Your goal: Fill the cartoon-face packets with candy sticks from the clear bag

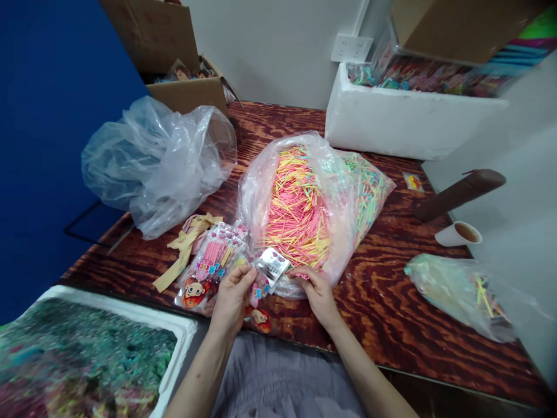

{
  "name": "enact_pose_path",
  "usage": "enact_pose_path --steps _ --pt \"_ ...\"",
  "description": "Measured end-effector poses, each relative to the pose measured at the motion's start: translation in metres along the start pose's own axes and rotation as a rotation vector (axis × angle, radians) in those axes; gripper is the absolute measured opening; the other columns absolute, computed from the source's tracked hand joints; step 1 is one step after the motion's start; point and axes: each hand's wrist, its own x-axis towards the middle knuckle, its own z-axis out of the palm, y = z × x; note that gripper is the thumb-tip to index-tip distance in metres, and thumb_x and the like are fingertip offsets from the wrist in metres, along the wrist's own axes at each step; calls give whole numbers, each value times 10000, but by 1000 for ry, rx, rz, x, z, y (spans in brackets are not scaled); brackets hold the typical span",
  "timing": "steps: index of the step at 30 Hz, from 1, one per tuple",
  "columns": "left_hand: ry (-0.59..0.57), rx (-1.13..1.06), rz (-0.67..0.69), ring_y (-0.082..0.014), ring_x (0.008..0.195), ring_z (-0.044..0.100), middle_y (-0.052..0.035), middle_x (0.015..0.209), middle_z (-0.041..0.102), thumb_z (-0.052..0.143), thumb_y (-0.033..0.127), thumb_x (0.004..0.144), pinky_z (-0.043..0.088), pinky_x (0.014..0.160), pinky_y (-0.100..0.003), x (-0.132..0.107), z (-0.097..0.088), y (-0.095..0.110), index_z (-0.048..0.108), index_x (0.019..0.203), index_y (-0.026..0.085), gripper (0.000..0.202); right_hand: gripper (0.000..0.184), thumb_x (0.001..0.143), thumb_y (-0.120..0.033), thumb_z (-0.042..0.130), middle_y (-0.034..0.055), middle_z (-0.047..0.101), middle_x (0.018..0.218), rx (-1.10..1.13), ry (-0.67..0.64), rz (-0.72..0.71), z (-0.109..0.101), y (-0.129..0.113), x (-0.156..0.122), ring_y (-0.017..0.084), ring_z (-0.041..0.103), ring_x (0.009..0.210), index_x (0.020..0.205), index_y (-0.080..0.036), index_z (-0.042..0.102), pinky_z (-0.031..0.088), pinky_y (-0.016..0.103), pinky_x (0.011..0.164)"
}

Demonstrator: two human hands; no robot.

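My left hand pinches the edge of a small clear printed packet with a cartoon figure at its lower end. My right hand is closed on a small bundle of pink sticks, their ends showing at the fingertips. Just beyond both hands, a large clear plastic bag lies open, full of thin pink and yellow sticks. Left of my left hand is a pile of similar printed packets, some with sticks inside. A silvery white packet flap shows between the hands.
A crumpled clear bag and beige cloth strips lie left. White foam boxes stand front left and back right. At right are a brown post-like object, a paper cup and a plastic bag. A carton stands behind.
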Motion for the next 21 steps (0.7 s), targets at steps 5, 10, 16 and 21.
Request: enact_pose_path --steps 5,10,16,21 --pt "-37 415 258 -141 658 592 -5 712 659 679 374 777 469 635 -243 -2 0 0 711 842 163 224 179 907 -247 524 49 705 916 17 3 30 0 1 0 208 638 900 918 -221 701 477 330 841" --pt "-238 667 461 -163 798 601 -36 816 646 573 301 879 446 733 -251 -5 6 1 731 840 167 211 117 869 -301 611 28 716 849 235 122 162 -5 -14 12 196 650 838 882 -215 689 493 327 826" --pt "-333 680 429 -158 787 574 -42 815 624 543 295 904 427 714 -247 -6 13 -5 728 837 166 235 143 777 -306 737 9 741 867 898 233 287 -3 -61 52 199 690 906 861 -224 657 475 402 973" --pt "-348 628 410 -153 766 560 -41 809 619 549 294 900 420 702 -247 -8 16 -3 723 808 162 238 141 782 -307 737 27 752 857 960 128 376 12 -74 53 220 690 949 854 -211 663 483 416 960"
